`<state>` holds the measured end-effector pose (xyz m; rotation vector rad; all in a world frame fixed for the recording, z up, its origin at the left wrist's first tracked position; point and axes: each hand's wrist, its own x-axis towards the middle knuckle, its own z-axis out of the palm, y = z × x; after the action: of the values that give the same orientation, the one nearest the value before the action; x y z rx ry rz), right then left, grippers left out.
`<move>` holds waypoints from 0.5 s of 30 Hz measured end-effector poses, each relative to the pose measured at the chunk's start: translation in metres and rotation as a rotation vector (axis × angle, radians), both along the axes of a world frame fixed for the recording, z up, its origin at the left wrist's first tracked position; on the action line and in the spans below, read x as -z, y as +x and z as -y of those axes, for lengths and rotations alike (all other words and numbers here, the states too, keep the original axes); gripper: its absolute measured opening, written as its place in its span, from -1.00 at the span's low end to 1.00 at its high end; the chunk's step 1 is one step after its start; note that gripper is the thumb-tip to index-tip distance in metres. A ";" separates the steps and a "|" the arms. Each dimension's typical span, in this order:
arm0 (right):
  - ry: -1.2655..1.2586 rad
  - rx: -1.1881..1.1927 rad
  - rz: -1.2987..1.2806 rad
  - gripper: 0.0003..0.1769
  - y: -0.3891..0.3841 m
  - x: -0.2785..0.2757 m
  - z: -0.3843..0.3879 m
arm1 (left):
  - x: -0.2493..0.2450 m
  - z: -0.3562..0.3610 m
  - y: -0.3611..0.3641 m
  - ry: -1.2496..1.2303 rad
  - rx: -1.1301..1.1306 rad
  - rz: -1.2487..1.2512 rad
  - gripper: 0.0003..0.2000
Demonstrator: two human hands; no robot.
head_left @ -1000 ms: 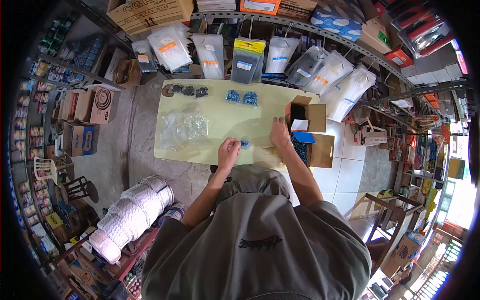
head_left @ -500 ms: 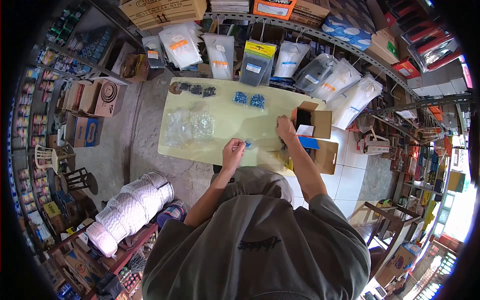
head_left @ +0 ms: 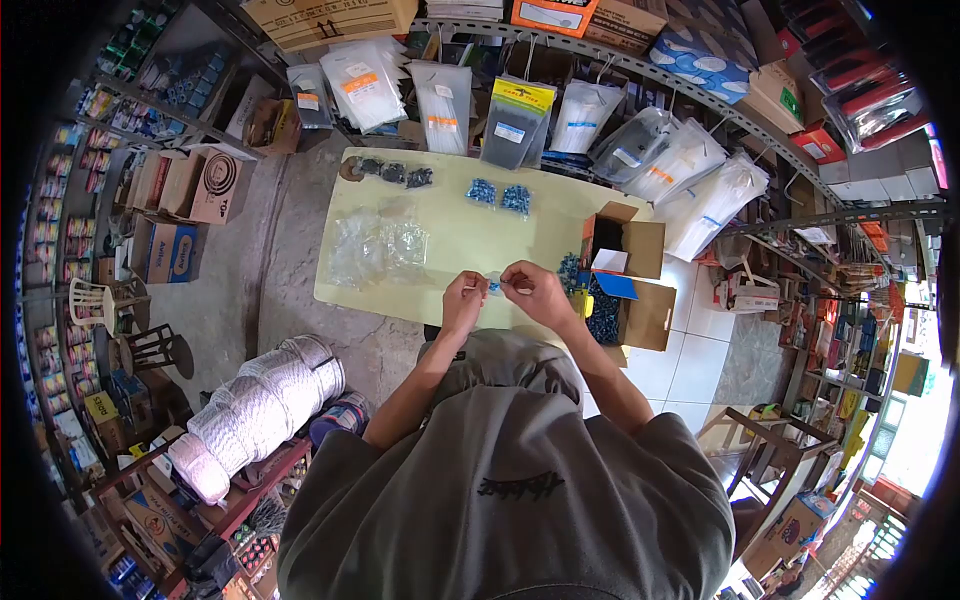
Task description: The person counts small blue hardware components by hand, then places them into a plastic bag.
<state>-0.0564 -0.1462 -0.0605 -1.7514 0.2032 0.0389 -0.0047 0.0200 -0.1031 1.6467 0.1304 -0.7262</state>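
My left hand (head_left: 464, 302) pinches a small clear plastic bag (head_left: 494, 287) with a few blue pieces in it, above the front of the pale yellow table (head_left: 480, 245). My right hand (head_left: 537, 293) is at the bag's other side, fingertips closed together; what they hold, if anything, is too small to make out. To its right lie loose blue pieces (head_left: 568, 272) and a yellow object (head_left: 581, 301). Beside them stand an open cardboard box (head_left: 648, 250) with black contents and another open box (head_left: 652, 316) with dark blue pieces.
Two filled bags of blue pieces (head_left: 498, 196) lie toward the table's back. Clear plastic bags (head_left: 380, 245) are spread at the left, with small packs of dark pieces (head_left: 393, 173) behind. Packs of cable ties (head_left: 515, 125) hang over the far edge. A wrapped rope roll (head_left: 260, 415) stands at lower left.
My right hand has moved left from the loose pieces beside the boxes to the small bag. My left hand has stayed nearly in place with the bag.
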 end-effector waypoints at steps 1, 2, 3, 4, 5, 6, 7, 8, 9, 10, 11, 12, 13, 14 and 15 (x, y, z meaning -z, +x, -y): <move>-0.001 0.000 -0.001 -0.84 -0.001 0.004 -0.003 | 0.000 0.000 -0.001 0.011 0.006 0.018 -0.88; -0.027 0.022 0.057 -0.85 -0.002 0.007 -0.006 | 0.000 0.001 -0.002 0.010 0.005 0.018 -0.88; -0.052 0.044 0.116 -0.85 -0.002 0.007 -0.008 | -0.001 0.001 -0.003 -0.014 -0.025 0.040 -0.88; -0.052 0.043 0.116 -0.85 -0.003 0.007 -0.010 | -0.001 0.001 -0.004 -0.038 -0.054 0.062 -0.88; -0.093 0.045 0.101 -0.84 -0.003 0.007 -0.010 | -0.002 0.002 -0.004 -0.037 -0.054 0.062 -0.88; -0.136 0.047 0.087 -0.83 -0.003 0.006 -0.010 | -0.002 0.002 -0.004 -0.017 -0.059 0.053 -0.88; -0.136 0.047 0.088 -0.83 -0.003 0.004 -0.010 | -0.003 0.003 -0.004 0.003 -0.064 0.045 -0.89; -0.203 0.022 0.133 -0.82 -0.003 0.003 -0.009 | -0.004 0.003 -0.004 0.003 -0.064 0.045 -0.89; -0.271 -0.002 0.179 -0.80 -0.003 0.002 -0.009 | -0.004 0.002 -0.004 -0.012 -0.071 0.046 -0.89; -0.272 -0.001 0.179 -0.80 -0.003 0.003 -0.008 | -0.004 0.002 -0.004 -0.028 -0.077 0.048 -0.89; -0.372 0.009 0.259 -0.78 -0.003 0.005 -0.008 | -0.003 0.002 -0.004 -0.028 -0.076 0.048 -0.89; -0.473 0.019 0.339 -0.75 -0.003 0.003 -0.008 | -0.003 0.002 -0.005 -0.026 -0.076 0.039 -0.89; -0.473 0.021 0.339 -0.75 -0.003 0.001 -0.007 | -0.003 0.001 -0.004 -0.023 -0.076 0.031 -0.89; -0.387 0.060 0.222 -0.75 -0.004 -0.002 -0.006 | -0.003 0.000 -0.003 -0.022 -0.075 0.032 -0.89; -0.301 0.099 0.105 -0.76 -0.004 -0.004 -0.004 | -0.002 -0.002 -0.002 -0.013 -0.047 0.025 -0.88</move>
<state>-0.0608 -0.1424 -0.0562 -2.0340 0.2271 -0.1632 -0.0069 0.0216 -0.1009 1.6349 0.1460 -0.6689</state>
